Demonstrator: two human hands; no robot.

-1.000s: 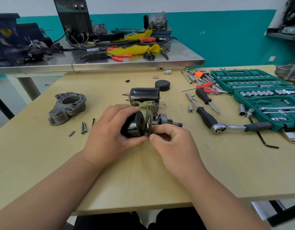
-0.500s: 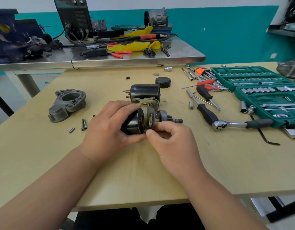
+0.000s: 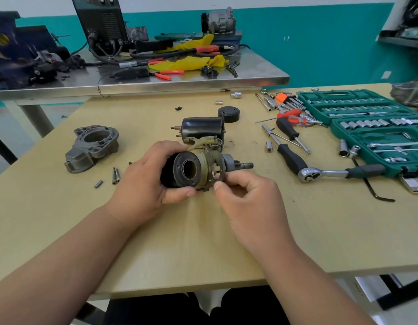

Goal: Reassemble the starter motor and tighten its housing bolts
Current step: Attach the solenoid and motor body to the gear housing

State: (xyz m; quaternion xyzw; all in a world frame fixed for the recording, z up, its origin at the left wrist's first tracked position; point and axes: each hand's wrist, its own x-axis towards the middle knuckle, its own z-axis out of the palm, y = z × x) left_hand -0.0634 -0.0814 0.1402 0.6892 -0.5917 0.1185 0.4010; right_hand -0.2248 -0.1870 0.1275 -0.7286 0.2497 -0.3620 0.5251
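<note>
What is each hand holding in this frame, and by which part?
Left hand grips the black motor body round its barrel; right hand pinches the lower rim of the metal plate beside it.

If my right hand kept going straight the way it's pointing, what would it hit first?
The right hand pinches the plate, so that comes first; pushed on, it would likely drive that into the motor held by the left hand.
</note>
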